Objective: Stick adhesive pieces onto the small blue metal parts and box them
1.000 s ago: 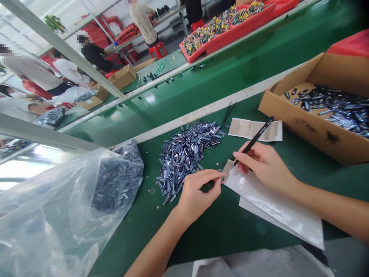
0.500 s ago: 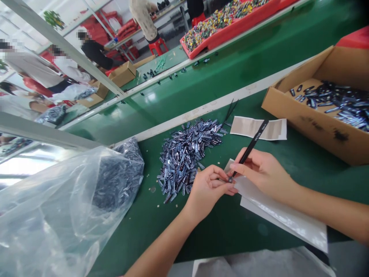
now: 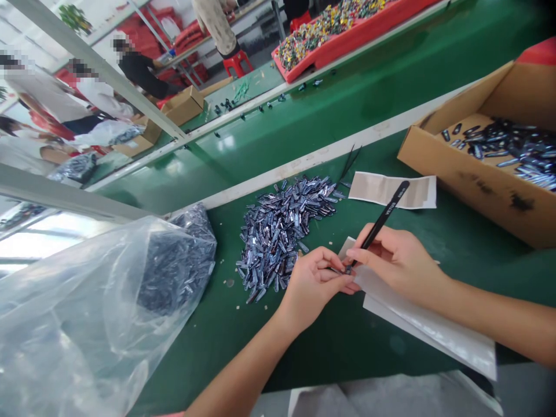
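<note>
Black tweezers point(image 3: 382, 220) slant up out of my right hand point(image 3: 399, 260), which is closed around them. Their tips meet a small dark piece point(image 3: 347, 270) pinched between the fingertips of my left hand point(image 3: 310, 284); the fingers cover most of it. White backing sheets point(image 3: 434, 327) lie beneath my right hand and forearm. To the left of my left hand spreads a heap of small shiny dark blue pieces point(image 3: 278, 231). Behind the hands lies a beige sticker sheet point(image 3: 377, 189), and beside it a second, thin black pair of tweezers point(image 3: 347, 165).
A clear plastic bag point(image 3: 87, 313) filled with dark pieces takes up the left side. On the right stands a cardboard box point(image 3: 469, 179) holding similar pieces. Beyond a pale ledge runs a green conveyor belt point(image 3: 347, 98), with a red tray point(image 3: 330, 61) of colourful parts past it. Several people sit farther back.
The hands, tweezers and small piece keep almost the same pose. The camera view has shifted slightly, and the small items on the conveyor belt sit a little farther right.
</note>
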`<state>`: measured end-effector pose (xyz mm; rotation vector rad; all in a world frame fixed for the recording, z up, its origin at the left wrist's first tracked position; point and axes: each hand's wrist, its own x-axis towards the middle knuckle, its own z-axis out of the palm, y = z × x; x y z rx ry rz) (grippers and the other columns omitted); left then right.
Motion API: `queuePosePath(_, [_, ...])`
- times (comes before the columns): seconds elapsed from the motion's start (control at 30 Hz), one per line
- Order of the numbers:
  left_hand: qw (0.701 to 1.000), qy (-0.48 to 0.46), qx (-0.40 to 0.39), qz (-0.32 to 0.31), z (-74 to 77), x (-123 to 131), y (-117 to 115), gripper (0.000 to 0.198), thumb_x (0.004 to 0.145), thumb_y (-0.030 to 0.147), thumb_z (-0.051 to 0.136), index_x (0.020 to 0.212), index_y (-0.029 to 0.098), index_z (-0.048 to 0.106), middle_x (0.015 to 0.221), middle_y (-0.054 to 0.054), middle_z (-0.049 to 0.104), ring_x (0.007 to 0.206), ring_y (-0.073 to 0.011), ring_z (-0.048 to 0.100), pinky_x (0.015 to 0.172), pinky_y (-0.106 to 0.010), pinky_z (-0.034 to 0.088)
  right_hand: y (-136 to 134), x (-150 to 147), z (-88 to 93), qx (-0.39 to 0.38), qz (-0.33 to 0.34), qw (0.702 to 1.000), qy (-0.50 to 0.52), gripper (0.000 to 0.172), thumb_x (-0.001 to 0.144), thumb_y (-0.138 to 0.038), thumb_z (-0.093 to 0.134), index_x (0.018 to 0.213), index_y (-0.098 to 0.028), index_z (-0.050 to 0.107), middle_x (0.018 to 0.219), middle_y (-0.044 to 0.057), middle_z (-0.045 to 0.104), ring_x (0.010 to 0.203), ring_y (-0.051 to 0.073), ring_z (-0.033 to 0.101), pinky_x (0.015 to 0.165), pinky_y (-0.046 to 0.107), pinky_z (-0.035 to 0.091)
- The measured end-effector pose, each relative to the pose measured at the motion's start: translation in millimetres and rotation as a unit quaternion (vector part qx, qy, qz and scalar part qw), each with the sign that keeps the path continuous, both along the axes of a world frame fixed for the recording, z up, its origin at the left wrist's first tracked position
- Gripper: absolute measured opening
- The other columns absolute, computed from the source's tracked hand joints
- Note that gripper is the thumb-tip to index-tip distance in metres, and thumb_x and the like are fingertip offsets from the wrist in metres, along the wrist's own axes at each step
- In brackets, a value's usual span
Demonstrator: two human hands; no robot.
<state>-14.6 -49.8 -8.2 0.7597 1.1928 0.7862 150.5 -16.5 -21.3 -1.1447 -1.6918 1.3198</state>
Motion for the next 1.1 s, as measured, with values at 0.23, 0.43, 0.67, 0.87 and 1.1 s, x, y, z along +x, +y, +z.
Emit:
queuePosePath(0.23, [1.000, 0.003, 0.005, -0.002, -0.7, -1.5, -1.2, 0.030, 0.066, 0.016, 0.076, 0.075, 0.013, 0.048, 0.069, 0.001, 0.063, 0.064, -0.0158, 0.070, 0.064, -0.023, 0.059, -1.2, 0.0, 1.4, 0.053, 0.006, 0.998, -0.027, 0.013, 0.086, -0.026, 0.056, 0.074, -0.022, 0.058, 0.068, 0.000, 0.064, 0.059, 0.015, 0.061, 0.052, 0.026, 0.048])
queuePosePath(0.43, [0.999, -0.049, 0.022, 0.004, 3.8, -3.7, -1.4, 0.026, 0.073, 0.020, 0.072, 0.081, 0.013, 0.048, 0.077, 0.000, 0.062, 0.069, -0.0163, 0.070, 0.069, -0.029, 0.061, -10.1, 3.6, -0.9, 0.221, 0.054, 0.974, 0.005, 0.012, 0.086, -0.015, 0.055, 0.082, -0.025, 0.062, 0.079, 0.002, 0.069, 0.075, 0.017, 0.066, 0.065, 0.029, 0.051])
queuePosePath(0.67, [0.998, -0.004, 0.057, 0.002, 12.3, -8.9, 3.3, 0.021, 0.075, 0.012, 0.066, 0.092, 0.012, 0.054, 0.074, 0.000, 0.063, 0.067, -0.0177, 0.071, 0.066, -0.029, 0.061, -6.0, 3.1, 1.6, 0.091, -0.074, 0.988, 0.097, 0.002, 0.086, -0.024, 0.059, 0.087, -0.025, 0.060, 0.083, 0.003, 0.068, 0.077, 0.018, 0.068, 0.066, 0.030, 0.055])
queuePosePath(0.87, [0.915, 0.197, 0.339, -0.093, 54.4, 25.1, 74.0, 0.020, 0.075, 0.009, 0.058, 0.091, 0.005, 0.070, 0.085, -0.008, 0.074, 0.079, -0.0157, 0.071, 0.068, -0.016, 0.055, 10.0, 2.4, -2.7, -0.061, -0.108, 0.989, 0.078, 0.020, 0.085, -0.039, 0.061, 0.085, -0.021, 0.054, 0.066, 0.001, 0.067, 0.058, 0.019, 0.067, 0.057, 0.032, 0.055])
queuePosePath(1.1, [0.680, 0.427, 0.552, -0.227, 85.6, 97.3, 130.4, 0.044, 0.033, 0.021, -0.020, 0.030, -0.013, 0.009, 0.125, -0.004, 0.041, 0.093, -0.0092, 0.052, 0.048, -0.024, 0.025, 9.3, 3.1, -5.1, -0.020, -0.062, 0.998, -0.007, 0.021, 0.085, -0.037, 0.059, 0.076, -0.021, 0.051, 0.052, -0.001, 0.064, 0.044, 0.015, 0.057, 0.046, 0.028, 0.044])
